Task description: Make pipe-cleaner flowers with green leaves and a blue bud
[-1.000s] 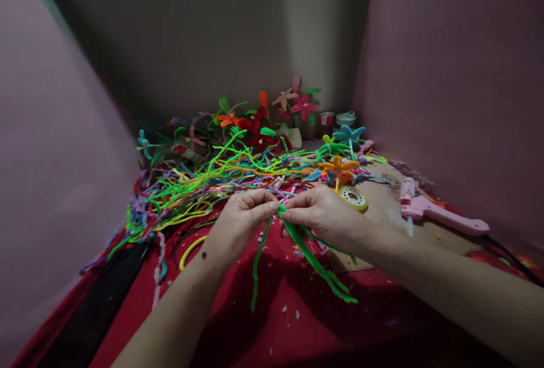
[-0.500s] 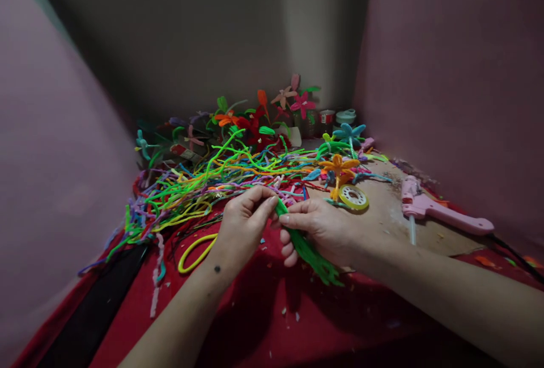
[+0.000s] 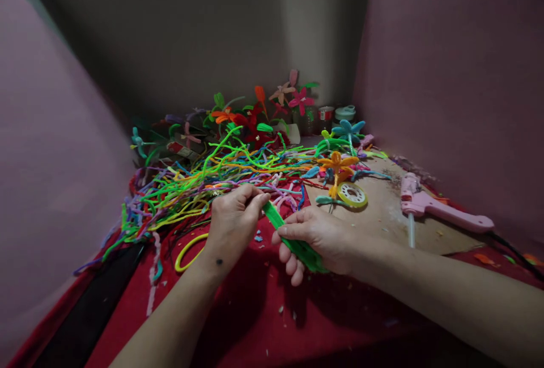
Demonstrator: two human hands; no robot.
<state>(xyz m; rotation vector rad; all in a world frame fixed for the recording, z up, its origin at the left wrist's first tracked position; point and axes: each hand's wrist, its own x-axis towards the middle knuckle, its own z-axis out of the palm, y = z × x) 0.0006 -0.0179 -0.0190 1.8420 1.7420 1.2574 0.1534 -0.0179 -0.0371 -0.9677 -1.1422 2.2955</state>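
Note:
A bundle of green pipe cleaners (image 3: 301,250) stretches between my two hands, above the red cloth. My left hand (image 3: 236,218) pinches its upper left end between thumb and fingertips. Lower down, my right hand (image 3: 318,237) is closed round the bundle, thumb on top and the other fingers curled beneath. The bundle's loose lower end lies against the right palm, partly hidden by that hand. Behind both hands spreads a heap of multicoloured pipe cleaners (image 3: 221,172).
A pink glue gun (image 3: 442,209) rests on a cardboard sheet (image 3: 378,223) at right. Near it are a yellow tape roll (image 3: 352,194) and an orange pipe-cleaner flower (image 3: 335,164). More flowers (image 3: 255,124) and a lidded jar (image 3: 345,114) stand behind. Red cloth (image 3: 255,322) covers the table.
My left hand has moved slightly left, away from the right hand, so more of the green bundle shows between them. The right hand stays nearly in place, and the bundle's lower end has drawn in.

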